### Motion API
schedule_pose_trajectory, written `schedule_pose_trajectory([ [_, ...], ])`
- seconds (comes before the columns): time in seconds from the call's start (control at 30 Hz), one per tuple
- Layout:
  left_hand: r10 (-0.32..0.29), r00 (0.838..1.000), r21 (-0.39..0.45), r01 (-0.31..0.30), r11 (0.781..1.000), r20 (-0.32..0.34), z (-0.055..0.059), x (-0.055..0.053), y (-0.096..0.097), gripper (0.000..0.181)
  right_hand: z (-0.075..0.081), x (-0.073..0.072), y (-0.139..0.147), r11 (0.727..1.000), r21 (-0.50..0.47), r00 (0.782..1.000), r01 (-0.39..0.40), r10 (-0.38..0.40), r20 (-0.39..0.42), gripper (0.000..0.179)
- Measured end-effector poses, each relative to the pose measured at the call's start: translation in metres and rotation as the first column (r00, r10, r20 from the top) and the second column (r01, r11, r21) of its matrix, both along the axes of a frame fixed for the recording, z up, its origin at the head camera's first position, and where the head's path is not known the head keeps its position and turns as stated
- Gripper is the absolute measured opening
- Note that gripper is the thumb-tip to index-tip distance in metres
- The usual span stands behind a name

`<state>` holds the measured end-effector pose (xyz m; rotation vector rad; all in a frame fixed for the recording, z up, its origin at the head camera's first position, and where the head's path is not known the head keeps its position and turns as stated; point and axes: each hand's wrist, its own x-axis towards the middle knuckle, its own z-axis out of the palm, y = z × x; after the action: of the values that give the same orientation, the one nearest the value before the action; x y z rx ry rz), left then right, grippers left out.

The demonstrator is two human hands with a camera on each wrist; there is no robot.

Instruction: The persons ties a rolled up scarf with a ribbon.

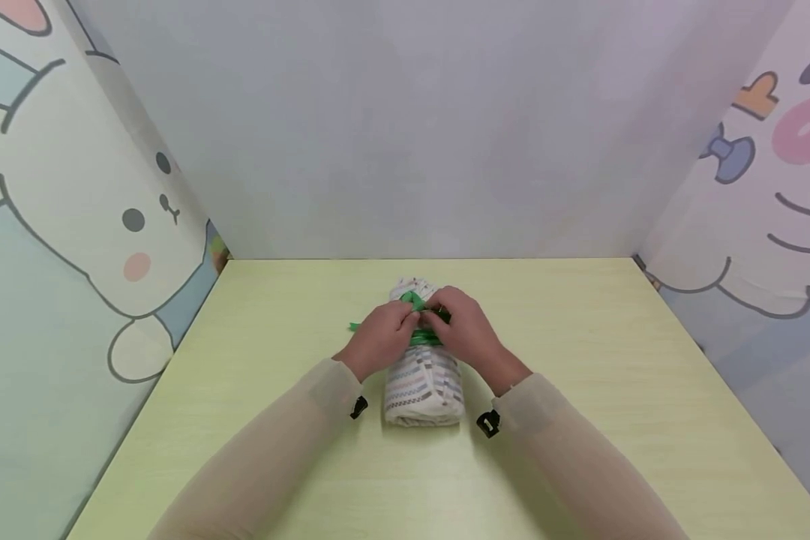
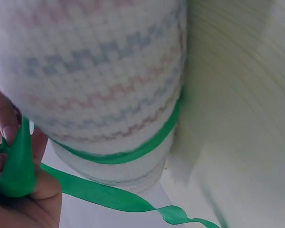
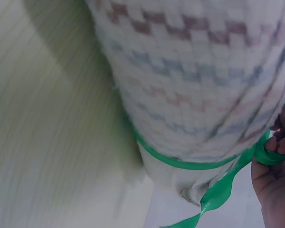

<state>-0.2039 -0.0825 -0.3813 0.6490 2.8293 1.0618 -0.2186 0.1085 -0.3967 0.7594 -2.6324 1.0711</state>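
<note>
A rolled white towel point(image 1: 421, 394) with checkered stripes in grey, blue and brownish pink lies lengthwise on the table. Around its upper part runs a green ribbon point(image 1: 425, 337), which rises into a loop on top. My left hand point(image 1: 381, 336) pinches the ribbon from the left; in the left wrist view a folded loop of ribbon point(image 2: 18, 166) sits between its fingers. From the right, my right hand point(image 1: 471, 330) pinches another part of the ribbon point(image 3: 270, 154), close against the left fingertips. Loose ribbon ends trail past the roll in both wrist views. The fingers hide the crossing point.
The pale yellow table point(image 1: 614, 360) extends on both sides of the towel. A plain light wall point(image 1: 432, 135) stands behind it, with cartoon-printed panels point(image 1: 74, 187) at left and right. Small black clips point(image 1: 488, 424) hang near both sleeve cuffs.
</note>
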Motion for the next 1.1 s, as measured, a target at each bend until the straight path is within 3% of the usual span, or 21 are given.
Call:
schedule_pose_trajectory([
  [0.17, -0.017, 0.999, -0.049, 0.015, 0.999, -0.04, 0.003, 0.001, 0.0, 0.027, -0.001, -0.002, 0.002, 0.997, 0.006, 0.994, -0.072, 0.072, -0.088, 0.034],
  [0.4, -0.033, 0.998, -0.135, 0.024, 0.991, -0.058, 0.008, 0.005, 0.003, 0.029, 0.002, -0.001, 0.006, 0.996, 0.008, 0.987, -0.086, 0.087, -0.137, 0.013],
  [0.53, -0.033, 0.997, -0.254, 0.015, 0.967, -0.068, 0.011, 0.005, 0.008, 0.035, 0.003, 0.0, 0.007, 0.995, 0.037, 0.987, -0.089, 0.093, -0.133, 0.004],
  [0.67, -0.037, 0.994, -0.373, -0.003, 0.928, -0.1, 0.014, 0.007, 0.013, 0.041, 0.002, 0.002, 0.006, 0.993, 0.068, 0.99, -0.096, 0.103, -0.101, 0.003],
  [0.77, -0.036, 0.991, -0.41, -0.022, 0.912, -0.132, 0.015, 0.01, 0.014, 0.037, 0.001, 0.004, 0.005, 0.992, 0.077, 0.99, -0.095, 0.102, -0.092, 0.001],
  [0.93, -0.004, 0.99, -0.377, -0.049, 0.925, -0.138, 0.015, 0.013, 0.017, 0.032, 0.001, 0.008, 0.005, 0.999, 0.04, 0.992, -0.031, 0.035, -0.118, 0.007],
  [1.1, 0.07, 0.995, -0.242, -0.085, 0.966, -0.07, 0.015, 0.012, 0.018, 0.036, 0.003, 0.011, 0.004, 1.0, -0.021, 0.984, 0.0, -0.004, -0.179, 0.013],
])
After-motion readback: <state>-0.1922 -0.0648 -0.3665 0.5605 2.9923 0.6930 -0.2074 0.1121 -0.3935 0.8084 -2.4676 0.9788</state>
